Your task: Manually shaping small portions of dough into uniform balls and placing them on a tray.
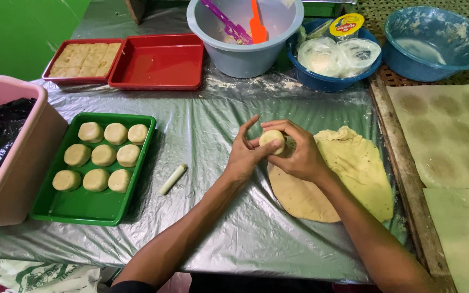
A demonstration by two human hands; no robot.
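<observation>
A small round dough ball (272,140) is pinched between both my hands above the plastic-covered table (213,228). My left hand (243,157) presses it from the left with thumb and fingers. My right hand (299,153) cups it from the right. Just beneath and to the right lies a flat sheet of rolled yellow dough (354,173). A green tray (77,206) at the left holds several shaped dough rounds (104,155) in rows.
A small white roller stick (172,179) lies beside the green tray. A pink tub (17,157) stands far left. Two red trays (158,62), a grey bucket (245,54) and blue bowls (435,51) line the back. Green paper sheets (451,135) lie right.
</observation>
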